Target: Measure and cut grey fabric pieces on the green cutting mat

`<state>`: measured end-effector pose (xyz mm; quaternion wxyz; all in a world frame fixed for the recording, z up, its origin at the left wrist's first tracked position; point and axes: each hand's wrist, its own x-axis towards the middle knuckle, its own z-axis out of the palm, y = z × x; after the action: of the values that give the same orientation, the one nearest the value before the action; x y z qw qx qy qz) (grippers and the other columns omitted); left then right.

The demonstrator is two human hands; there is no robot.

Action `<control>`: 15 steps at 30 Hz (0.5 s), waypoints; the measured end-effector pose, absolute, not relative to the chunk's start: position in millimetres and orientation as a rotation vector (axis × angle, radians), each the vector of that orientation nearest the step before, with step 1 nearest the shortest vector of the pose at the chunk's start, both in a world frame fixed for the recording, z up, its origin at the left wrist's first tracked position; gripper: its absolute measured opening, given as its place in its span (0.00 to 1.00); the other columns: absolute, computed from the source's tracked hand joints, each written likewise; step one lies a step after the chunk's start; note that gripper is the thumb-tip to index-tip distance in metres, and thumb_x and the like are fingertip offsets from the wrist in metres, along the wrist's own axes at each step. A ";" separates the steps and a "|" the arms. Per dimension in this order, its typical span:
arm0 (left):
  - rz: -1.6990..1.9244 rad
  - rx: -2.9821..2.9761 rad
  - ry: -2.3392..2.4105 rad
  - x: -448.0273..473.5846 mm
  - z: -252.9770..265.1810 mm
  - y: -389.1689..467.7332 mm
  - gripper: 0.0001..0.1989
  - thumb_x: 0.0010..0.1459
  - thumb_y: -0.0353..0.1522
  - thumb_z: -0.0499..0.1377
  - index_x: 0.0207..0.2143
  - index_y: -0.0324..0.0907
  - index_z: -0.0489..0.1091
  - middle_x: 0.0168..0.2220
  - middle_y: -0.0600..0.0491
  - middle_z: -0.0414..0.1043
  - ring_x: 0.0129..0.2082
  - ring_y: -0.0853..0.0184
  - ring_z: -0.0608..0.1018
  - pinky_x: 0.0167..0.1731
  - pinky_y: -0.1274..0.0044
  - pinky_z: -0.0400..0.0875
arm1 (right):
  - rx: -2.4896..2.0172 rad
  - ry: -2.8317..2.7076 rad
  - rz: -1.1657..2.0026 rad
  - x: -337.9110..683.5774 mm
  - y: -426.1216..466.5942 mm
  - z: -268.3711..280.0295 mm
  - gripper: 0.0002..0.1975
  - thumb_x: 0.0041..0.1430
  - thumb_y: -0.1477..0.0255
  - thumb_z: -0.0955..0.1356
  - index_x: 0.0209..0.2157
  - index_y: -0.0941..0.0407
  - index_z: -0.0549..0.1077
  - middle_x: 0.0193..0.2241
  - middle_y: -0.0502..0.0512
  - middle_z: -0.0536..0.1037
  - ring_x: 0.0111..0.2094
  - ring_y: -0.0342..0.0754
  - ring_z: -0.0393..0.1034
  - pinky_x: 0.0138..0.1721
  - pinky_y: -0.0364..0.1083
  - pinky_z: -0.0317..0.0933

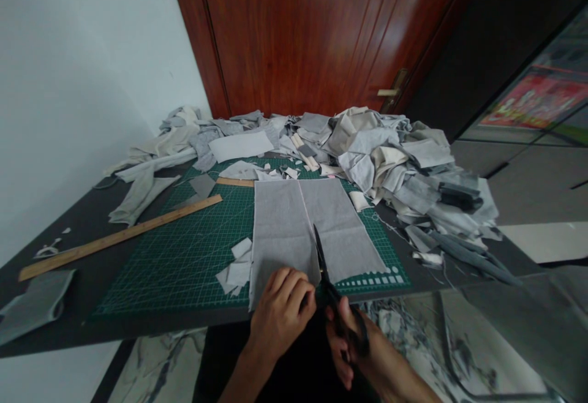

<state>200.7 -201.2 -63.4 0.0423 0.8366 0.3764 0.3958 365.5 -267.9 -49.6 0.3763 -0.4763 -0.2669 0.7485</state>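
A grey piece of fabric (282, 225) lies flat on a green cutting mat (174, 268), with a pale line running down its middle. Black scissors (321, 262) sit at its near edge, their blades at a slit along that line. My right hand (353, 342) is closed around the scissor handles, just past the table's front edge. Fingers curled, my left hand (285, 305) grips the near edge of the fabric to the left of the blades. Small grey fabric scraps (236, 265) lie on the mat beside the fabric's left side.
A long wooden ruler (124, 234) lies slanted at left, near a folded grey cloth (39, 299). Heaped fabric offcuts (390, 158) line the table's back and right side. A wooden door (294, 35) stands behind; more scraps (399, 329) lie on the floor.
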 end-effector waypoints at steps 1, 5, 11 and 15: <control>1.216 2.560 1.148 200.5 -63.4 -201.3 0.07 0.63 0.24 0.56 0.32 0.42 0.67 0.33 0.53 0.74 0.38 0.62 0.74 0.41 0.70 0.69 | -1.193 -0.659 1.943 366.5 -266.9 -48.0 0.36 0.51 0.34 0.64 0.38 0.55 0.63 0.20 0.40 0.61 0.14 0.36 0.56 0.16 0.38 0.57; 1.250 2.553 1.108 199.6 -64.8 -201.1 0.07 0.64 0.25 0.56 0.33 0.42 0.68 0.34 0.53 0.74 0.39 0.63 0.73 0.42 0.70 0.68 | -1.173 -0.644 2.007 373.4 -258.0 -38.4 0.36 0.52 0.35 0.65 0.40 0.54 0.63 0.22 0.41 0.62 0.15 0.37 0.58 0.18 0.39 0.58; 1.301 2.526 1.043 198.1 -65.3 -201.2 0.06 0.64 0.24 0.57 0.34 0.42 0.68 0.33 0.53 0.74 0.38 0.64 0.74 0.42 0.71 0.68 | -1.180 -0.703 2.037 378.9 -231.4 -25.8 0.36 0.50 0.35 0.66 0.38 0.55 0.63 0.20 0.40 0.62 0.15 0.38 0.59 0.18 0.40 0.59; 1.313 2.535 1.010 197.2 -65.9 -202.4 0.07 0.63 0.24 0.57 0.33 0.42 0.67 0.32 0.53 0.74 0.36 0.65 0.73 0.40 0.72 0.68 | -1.183 -0.738 2.036 378.3 -218.2 -22.4 0.36 0.49 0.35 0.66 0.37 0.54 0.62 0.20 0.40 0.62 0.15 0.38 0.59 0.18 0.41 0.60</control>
<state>197.2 -202.4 -65.9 0.0565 0.8358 0.3330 0.4329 378.3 -218.2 -22.4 0.3307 -0.4524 -0.2824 0.7786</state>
